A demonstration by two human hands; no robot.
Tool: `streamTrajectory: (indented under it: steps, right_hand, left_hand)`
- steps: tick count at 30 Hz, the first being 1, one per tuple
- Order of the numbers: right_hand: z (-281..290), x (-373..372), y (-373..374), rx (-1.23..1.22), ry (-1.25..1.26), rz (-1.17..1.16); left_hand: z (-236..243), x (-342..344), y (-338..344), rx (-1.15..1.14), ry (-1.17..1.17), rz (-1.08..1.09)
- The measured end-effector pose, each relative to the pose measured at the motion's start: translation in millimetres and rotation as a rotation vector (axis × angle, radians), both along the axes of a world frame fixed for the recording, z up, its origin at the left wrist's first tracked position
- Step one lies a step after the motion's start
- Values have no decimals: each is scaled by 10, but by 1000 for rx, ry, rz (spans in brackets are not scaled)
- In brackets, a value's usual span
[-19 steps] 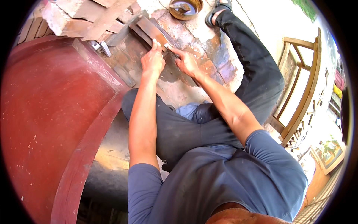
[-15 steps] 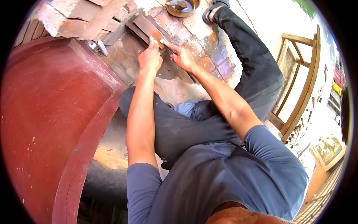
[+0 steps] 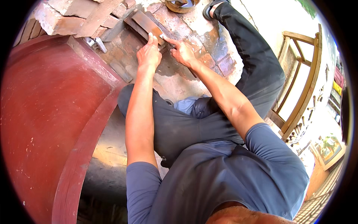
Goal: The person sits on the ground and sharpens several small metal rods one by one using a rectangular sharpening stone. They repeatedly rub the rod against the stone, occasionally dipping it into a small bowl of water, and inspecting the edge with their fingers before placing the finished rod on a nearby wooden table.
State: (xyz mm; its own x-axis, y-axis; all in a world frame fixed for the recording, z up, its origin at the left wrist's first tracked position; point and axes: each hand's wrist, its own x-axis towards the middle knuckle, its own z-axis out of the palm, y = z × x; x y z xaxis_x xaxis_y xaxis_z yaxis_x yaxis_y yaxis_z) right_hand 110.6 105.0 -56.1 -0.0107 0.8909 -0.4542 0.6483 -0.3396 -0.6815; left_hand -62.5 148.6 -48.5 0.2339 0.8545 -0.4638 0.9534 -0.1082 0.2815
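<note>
The block (image 3: 146, 22) lies on a dark slab, ahead of both hands. The left hand (image 3: 148, 56) reaches its near end with straightened fingers, the others half folded; whether it grips anything I cannot tell. The right hand (image 3: 182, 54), index finger stretched toward the block's near corner, curls around a dark tool (image 3: 193, 74). Beyond the block sits a bowl (image 3: 182, 9).

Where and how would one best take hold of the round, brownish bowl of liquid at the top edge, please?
I'd grip the round, brownish bowl by its outer wall just below the rim, on the left and right sides, coming from the near side. Its rounded wall suits two opposing holds, and keeping it level should limit spills. Its far rim is out of view.
</note>
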Motion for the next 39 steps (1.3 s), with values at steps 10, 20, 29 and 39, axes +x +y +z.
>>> streamTrajectory:
  steps: [10, 20, 29, 39]
  right_hand:
    - [-163, 9, -76, 148, -81, 66]
    - [48, -32, -93, 120, -351, 283]
    - [-6, -35, -59, 166, -454, 345]
    - [451, 22, 5, 266, -356, 265]
  left_hand:
    - [10, -15, -9, -35, 12, -2]
    - [48, 15, 9, -30, 19, -1]
    - [149, 28, 57, -82, 37, 18]
    - [86, -59, -35, 33, -76, 39]
